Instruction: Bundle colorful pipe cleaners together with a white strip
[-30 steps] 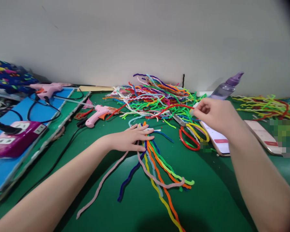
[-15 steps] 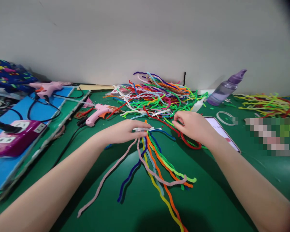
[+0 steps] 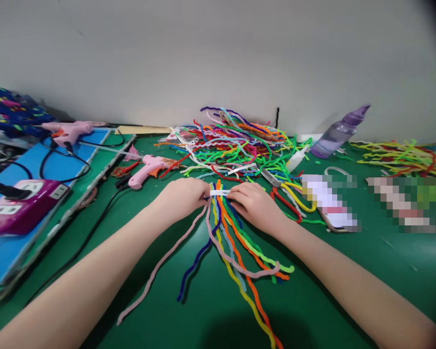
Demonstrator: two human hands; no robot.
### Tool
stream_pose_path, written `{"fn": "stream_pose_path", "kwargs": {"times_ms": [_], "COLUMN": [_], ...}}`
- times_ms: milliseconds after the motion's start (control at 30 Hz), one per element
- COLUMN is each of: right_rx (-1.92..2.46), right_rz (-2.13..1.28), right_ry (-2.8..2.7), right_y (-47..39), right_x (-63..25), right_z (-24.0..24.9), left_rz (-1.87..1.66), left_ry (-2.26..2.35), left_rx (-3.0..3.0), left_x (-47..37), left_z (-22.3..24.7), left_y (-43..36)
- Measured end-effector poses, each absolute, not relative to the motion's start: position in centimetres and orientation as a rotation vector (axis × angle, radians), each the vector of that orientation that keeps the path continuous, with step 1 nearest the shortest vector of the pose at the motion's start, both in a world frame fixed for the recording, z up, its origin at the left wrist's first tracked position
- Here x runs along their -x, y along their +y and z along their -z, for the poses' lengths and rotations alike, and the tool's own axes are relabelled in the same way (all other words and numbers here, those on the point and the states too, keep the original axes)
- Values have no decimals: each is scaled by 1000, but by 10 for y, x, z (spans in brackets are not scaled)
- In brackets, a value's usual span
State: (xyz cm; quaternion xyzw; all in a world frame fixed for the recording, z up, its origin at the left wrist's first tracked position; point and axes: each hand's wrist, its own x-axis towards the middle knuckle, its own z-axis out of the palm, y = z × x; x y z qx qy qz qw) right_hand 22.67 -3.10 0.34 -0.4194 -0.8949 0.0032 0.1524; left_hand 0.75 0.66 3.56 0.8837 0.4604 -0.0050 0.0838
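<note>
A white strip (image 3: 219,193) lies across the upper ends of several coloured pipe cleaners (image 3: 229,237), which fan out toward me over the green table (image 3: 138,295). At the strip's left end, my left hand (image 3: 187,194) is closed with its fingertips pinching it. My right hand (image 3: 252,203) pinches the other end, thumb and fingers together. Pink, dark blue, yellow, light blue, orange and green stems show below the strip. Their short tips poke out just above it between my hands.
Behind my hands lies a heap of pipe cleaners (image 3: 236,140). A pink glue gun (image 3: 148,169) and a purple power socket (image 3: 25,206) are at left. Scissors with red handles (image 3: 287,206), a small white bottle (image 3: 297,157), a phone (image 3: 330,203) and a purple water bottle (image 3: 339,133) are at right.
My right hand has moved left and down from beside the scissors to the strip's right end. My left hand has changed from lying over the strip to pinching its left end.
</note>
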Motion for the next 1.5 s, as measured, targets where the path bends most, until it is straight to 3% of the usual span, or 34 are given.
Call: {"fn": "stream_pose_path", "kwargs": {"times_ms": [500,733,1500], "right_rx": [1424,1644,1349], "right_rz": [-165,7,125], "right_ry": [-2515,-2377,-2485], "right_y": [-19,-21,-12], "right_x": [-216,-206,-213], "right_z": [-9,-1,8], "left_rz": [-146,-301,-552], "left_ry": [1557,1637,1427], "left_rx": [-2651,-2708,-2727], "left_x": [-16,-18,-6], "left_z": [-22,-3,16], "left_y": [-15,-14,0]}}
